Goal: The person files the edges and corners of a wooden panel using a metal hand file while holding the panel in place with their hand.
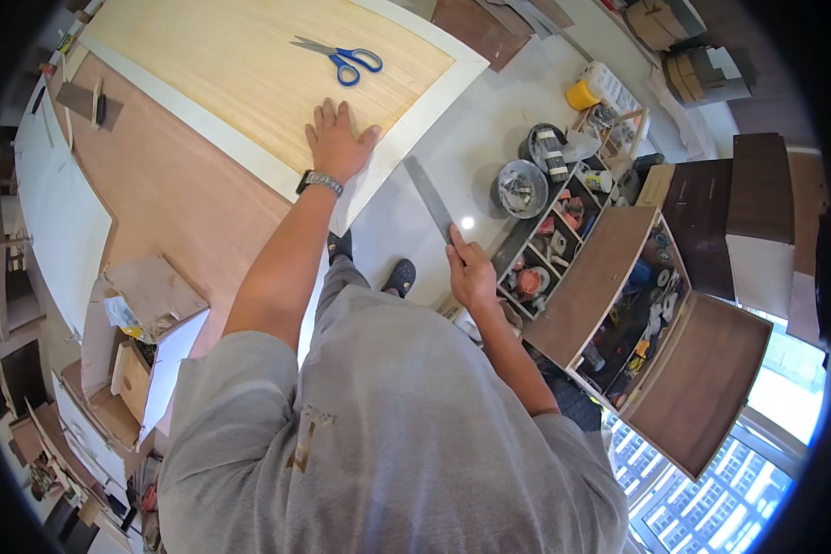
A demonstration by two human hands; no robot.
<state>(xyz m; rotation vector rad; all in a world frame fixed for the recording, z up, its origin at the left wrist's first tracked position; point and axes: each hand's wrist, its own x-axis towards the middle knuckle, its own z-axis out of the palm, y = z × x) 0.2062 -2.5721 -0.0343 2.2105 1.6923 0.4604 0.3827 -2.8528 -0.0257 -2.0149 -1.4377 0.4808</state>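
A wood-grain panel with a white border lies on the worktable at the upper left. My left hand rests flat on its near right corner, fingers spread, with a watch on the wrist. Just beyond the fingertips lie blue-handled scissors, blades pointing left. My right hand is wrapped round the handle end of a long flat grey file. The file points up and left over the floor, its far end near the panel's white edge.
An open wooden tool chest stands at the right. Beside it are a bucket and compartments of tools. A cardboard box sits on the brown table surface at left. A putty knife lies near the far left edge.
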